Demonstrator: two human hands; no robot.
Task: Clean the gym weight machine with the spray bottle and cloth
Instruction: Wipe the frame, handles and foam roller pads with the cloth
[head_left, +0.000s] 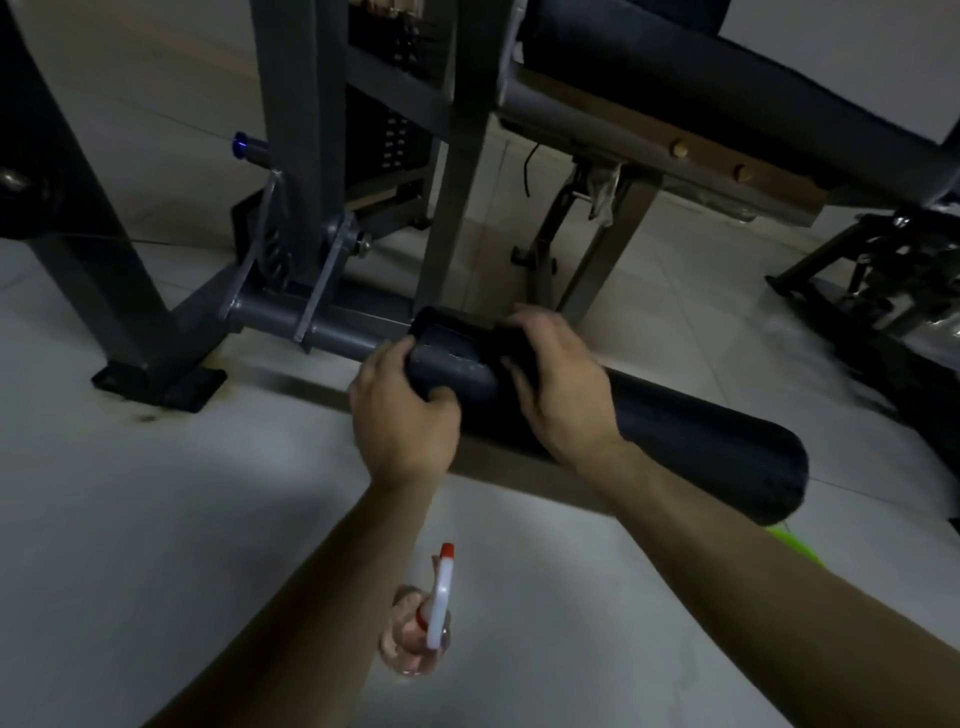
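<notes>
Blending into roller pad (675, 441), dark cloth (511, 343) under right hand (561, 384).

Against the black roller pad (675, 436) we can barely separate the dark cloth (514, 340) beneath our right hand (561, 384). The fingertips of our left hand (405, 410) pass out of sight round the pad. Above it, the weight stack (400, 135) is cropped.

Pale tiled floor (156, 519), bright green object (785, 535) at right edge, thin black cable (530, 166), dark frame (857, 270) far right.
</notes>
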